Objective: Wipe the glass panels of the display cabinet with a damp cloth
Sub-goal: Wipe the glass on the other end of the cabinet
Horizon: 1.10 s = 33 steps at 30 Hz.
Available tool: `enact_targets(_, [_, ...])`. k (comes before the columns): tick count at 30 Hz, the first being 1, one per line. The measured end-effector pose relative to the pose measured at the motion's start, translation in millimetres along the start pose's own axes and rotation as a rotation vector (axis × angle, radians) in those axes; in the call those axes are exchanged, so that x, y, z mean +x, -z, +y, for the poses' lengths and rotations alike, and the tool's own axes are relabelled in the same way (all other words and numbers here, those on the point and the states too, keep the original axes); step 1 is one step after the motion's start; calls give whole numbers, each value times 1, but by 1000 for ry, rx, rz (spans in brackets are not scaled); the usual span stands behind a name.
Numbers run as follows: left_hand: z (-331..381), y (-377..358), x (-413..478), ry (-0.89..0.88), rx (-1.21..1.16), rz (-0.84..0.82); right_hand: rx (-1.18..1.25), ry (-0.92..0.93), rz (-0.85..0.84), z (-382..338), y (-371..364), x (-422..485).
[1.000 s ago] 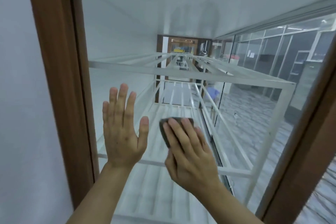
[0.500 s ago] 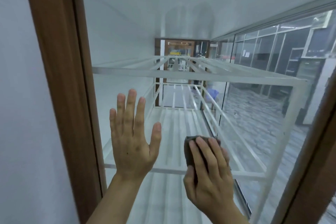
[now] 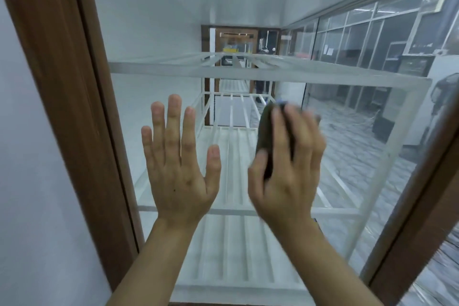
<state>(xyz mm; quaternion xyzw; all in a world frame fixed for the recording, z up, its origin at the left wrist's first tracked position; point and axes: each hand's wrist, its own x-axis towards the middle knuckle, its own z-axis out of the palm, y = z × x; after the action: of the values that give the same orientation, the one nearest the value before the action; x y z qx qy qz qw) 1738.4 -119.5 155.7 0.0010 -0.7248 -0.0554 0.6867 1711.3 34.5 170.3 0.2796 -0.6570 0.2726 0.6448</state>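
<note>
The glass panel [image 3: 173, 20] of the display cabinet fills the middle of the head view, set in a brown wooden frame [image 3: 62, 82]. My left hand [image 3: 177, 164] lies flat on the glass, fingers straight and spread. To its right, my right hand [image 3: 288, 169] presses a dark grey cloth [image 3: 264, 131] against the glass, fingers laid over it and thumb at its lower edge. The right hand is blurred by motion. Most of the cloth is hidden under the fingers.
White slatted shelves [image 3: 236, 72] stand inside the cabinet behind the glass. The right wooden frame post [image 3: 422, 206] runs diagonally at the right. A pale wall [image 3: 29, 206] lies left of the frame. A glass side panel [image 3: 360, 45] shows a dark room beyond.
My right hand slid the cloth down the glass, then back up and to the right. My left hand stays flat on the glass. The camera moved closer.
</note>
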Motion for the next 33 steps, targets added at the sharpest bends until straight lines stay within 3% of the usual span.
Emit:
enact_targets(3, [-1,1,1,0,-8,-2,46,-74,97,-15,-14,47])
enact_targets(7, [-4,2,0,-11,-20,0,-64,167,-162,-10,-4,-45])
enact_targets(9, [-2,1,0,-11,-10,5,-121,201,-224,13,14,-78])
enact_targets(15, [1,2,0,-6,2,0,-10,-114,86,13,5,29])
enact_targets(18, [6,6,1,26,-25,-5,2,47,-60,-5,-3,3])
enact_targets(20, [11,9,1,60,-44,5,-98,195,-197,10,10,-51])
enact_targets(22, [20,9,-2,61,-54,20,-154,212,-246,42,32,-79])
enact_targets(28, [74,-5,-18,-67,-128,-56,-58,-144,83,63,36,27])
enact_targets(33, [79,-20,-18,-53,-64,-36,-119,265,-220,73,45,-43])
